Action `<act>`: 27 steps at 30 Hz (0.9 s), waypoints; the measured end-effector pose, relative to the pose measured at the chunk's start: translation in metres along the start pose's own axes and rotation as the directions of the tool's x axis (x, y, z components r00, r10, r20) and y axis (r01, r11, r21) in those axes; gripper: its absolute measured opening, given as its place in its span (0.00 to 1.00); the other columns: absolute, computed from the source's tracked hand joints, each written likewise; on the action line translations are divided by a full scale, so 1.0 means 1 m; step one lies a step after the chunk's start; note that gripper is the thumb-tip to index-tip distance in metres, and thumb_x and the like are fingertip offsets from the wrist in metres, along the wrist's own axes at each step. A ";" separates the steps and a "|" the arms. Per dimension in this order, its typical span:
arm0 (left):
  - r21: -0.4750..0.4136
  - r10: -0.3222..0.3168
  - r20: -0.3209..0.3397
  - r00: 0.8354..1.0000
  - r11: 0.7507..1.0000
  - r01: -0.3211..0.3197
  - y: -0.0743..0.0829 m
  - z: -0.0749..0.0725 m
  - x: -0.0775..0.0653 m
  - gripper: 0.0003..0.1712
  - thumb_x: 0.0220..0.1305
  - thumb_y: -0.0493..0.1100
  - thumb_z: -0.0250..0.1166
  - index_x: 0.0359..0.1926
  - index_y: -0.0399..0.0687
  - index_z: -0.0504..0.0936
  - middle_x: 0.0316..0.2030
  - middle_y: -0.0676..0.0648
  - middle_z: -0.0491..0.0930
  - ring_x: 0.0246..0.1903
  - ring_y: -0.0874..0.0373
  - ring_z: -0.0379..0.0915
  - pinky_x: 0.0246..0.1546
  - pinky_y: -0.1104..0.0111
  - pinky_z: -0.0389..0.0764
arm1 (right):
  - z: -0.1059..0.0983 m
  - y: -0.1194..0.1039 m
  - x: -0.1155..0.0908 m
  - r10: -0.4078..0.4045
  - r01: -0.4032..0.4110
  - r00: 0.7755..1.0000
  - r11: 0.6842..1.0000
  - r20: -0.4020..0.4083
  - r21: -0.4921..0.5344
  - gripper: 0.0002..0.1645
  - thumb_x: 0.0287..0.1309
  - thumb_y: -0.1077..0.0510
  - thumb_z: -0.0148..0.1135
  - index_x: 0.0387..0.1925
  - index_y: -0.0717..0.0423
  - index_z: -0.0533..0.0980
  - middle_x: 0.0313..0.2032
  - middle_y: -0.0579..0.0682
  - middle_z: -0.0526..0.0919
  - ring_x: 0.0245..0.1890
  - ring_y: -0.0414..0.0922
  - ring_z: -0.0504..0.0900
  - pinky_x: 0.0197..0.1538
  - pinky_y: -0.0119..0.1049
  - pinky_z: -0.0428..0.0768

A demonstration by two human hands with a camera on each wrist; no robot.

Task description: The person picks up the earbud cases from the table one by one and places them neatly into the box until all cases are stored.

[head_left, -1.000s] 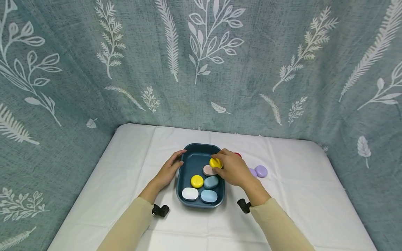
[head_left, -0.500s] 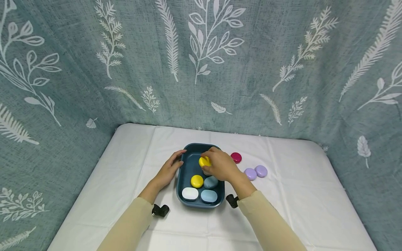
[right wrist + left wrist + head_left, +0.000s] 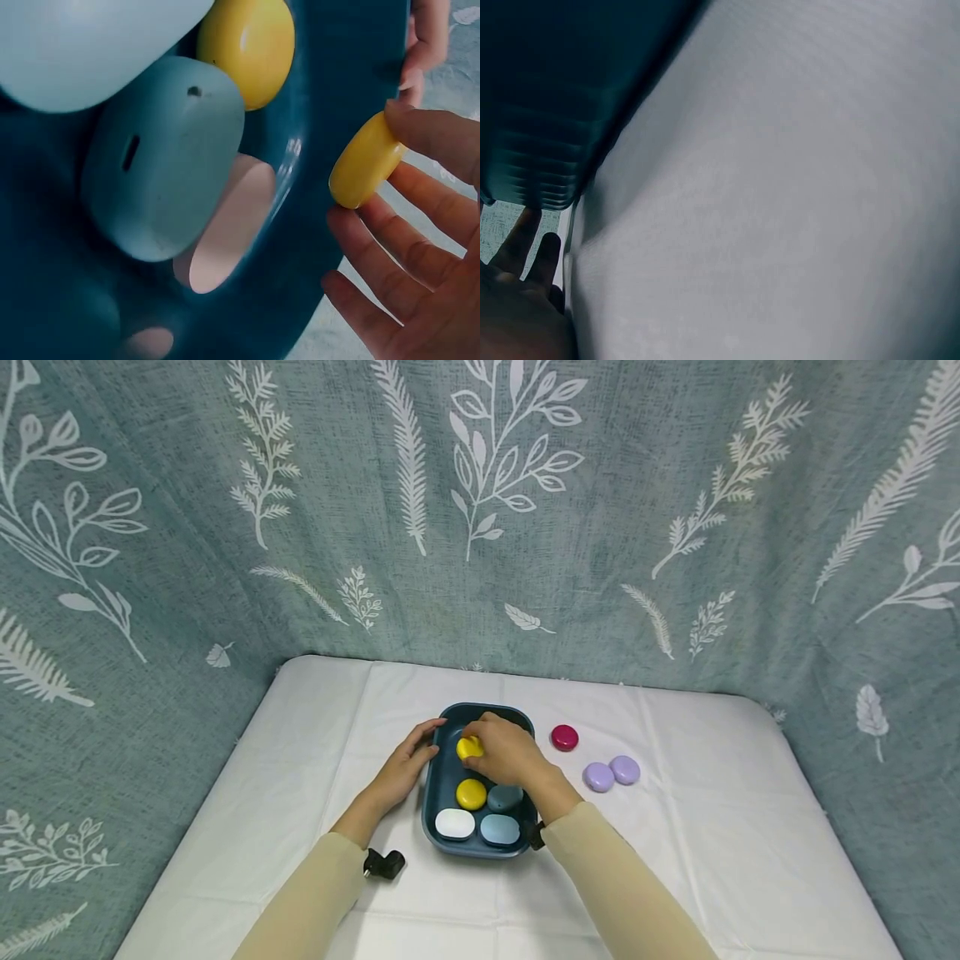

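A dark blue tray (image 3: 480, 854) stands on the white-covered table. My right hand (image 3: 510, 756) pinches a smooth, round yellow disc (image 3: 468, 747) over its far left part. In the right wrist view that disc (image 3: 364, 165) is between thumb and fingertips. My left hand (image 3: 401, 772) touches the tray's left side with extended fingers. Inside the tray are another yellow disc (image 3: 471, 794), a teal oval case (image 3: 169, 165) with a slot and a hole, a white oval (image 3: 454, 823) and a light blue one (image 3: 499, 829). A pink oval (image 3: 229, 225) shows only in the right wrist view.
To the tray's right, a crimson disc (image 3: 565, 737) and two lilac discs, one nearer (image 3: 598, 777) and one farther right (image 3: 625, 769), lie on the cloth (image 3: 720, 827). A green leaf-patterned curtain (image 3: 480, 610) hangs behind the table.
My right hand has carried the yellow disc leftward across the tray, from the right side toward the left wall. The crimson and lilac discs have come into full sight. My left hand stays put.
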State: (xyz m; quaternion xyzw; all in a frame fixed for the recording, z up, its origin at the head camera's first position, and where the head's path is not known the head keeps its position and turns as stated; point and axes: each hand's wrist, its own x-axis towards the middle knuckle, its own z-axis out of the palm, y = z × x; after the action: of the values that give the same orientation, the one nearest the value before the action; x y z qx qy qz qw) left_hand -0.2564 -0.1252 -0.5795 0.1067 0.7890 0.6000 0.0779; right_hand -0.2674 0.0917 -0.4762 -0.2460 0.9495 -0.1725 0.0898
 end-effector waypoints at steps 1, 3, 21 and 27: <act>-0.001 0.001 0.000 1.000 1.000 -0.001 0.000 0.000 0.000 0.25 0.82 0.49 0.50 0.74 0.76 0.65 0.77 0.51 0.63 0.79 0.49 0.56 0.80 0.42 0.53 | 0.001 0.000 0.002 0.000 0.000 1.000 1.000 0.008 -0.001 0.26 0.64 0.49 0.72 0.61 0.51 0.82 0.54 0.52 0.82 0.48 0.47 0.81 0.60 0.47 0.84; -0.007 0.003 0.003 1.000 1.000 -0.003 0.001 0.000 0.000 0.25 0.82 0.48 0.50 0.74 0.75 0.65 0.77 0.51 0.64 0.79 0.49 0.56 0.80 0.43 0.53 | 0.004 -0.001 0.005 0.004 -0.004 1.000 1.000 0.021 0.001 0.26 0.64 0.49 0.72 0.61 0.51 0.82 0.54 0.52 0.82 0.48 0.48 0.81 0.60 0.47 0.83; -0.026 0.019 0.017 1.000 1.000 -0.018 0.001 -0.001 -0.001 0.26 0.82 0.50 0.50 0.76 0.73 0.63 0.77 0.49 0.64 0.79 0.48 0.56 0.81 0.43 0.51 | 0.028 -0.013 0.024 0.040 -0.046 0.990 0.998 0.133 0.043 0.25 0.62 0.50 0.74 0.59 0.51 0.82 0.53 0.52 0.82 0.47 0.48 0.80 0.61 0.49 0.81; -0.011 0.008 0.013 1.000 1.000 -0.007 0.001 -0.002 -0.001 0.25 0.82 0.51 0.50 0.74 0.77 0.64 0.77 0.51 0.64 0.79 0.51 0.56 0.81 0.44 0.53 | 0.035 -0.014 0.028 0.057 -0.062 0.989 0.997 0.139 0.035 0.27 0.58 0.48 0.77 0.58 0.51 0.82 0.52 0.50 0.81 0.45 0.47 0.80 0.59 0.48 0.82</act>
State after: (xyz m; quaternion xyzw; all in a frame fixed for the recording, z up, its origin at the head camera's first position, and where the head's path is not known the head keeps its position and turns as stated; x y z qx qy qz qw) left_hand -0.2560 -0.1271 -0.5781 0.1133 0.7847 0.6039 0.0816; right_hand -0.2763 0.0564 -0.5052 -0.2271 0.9444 -0.1711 0.1651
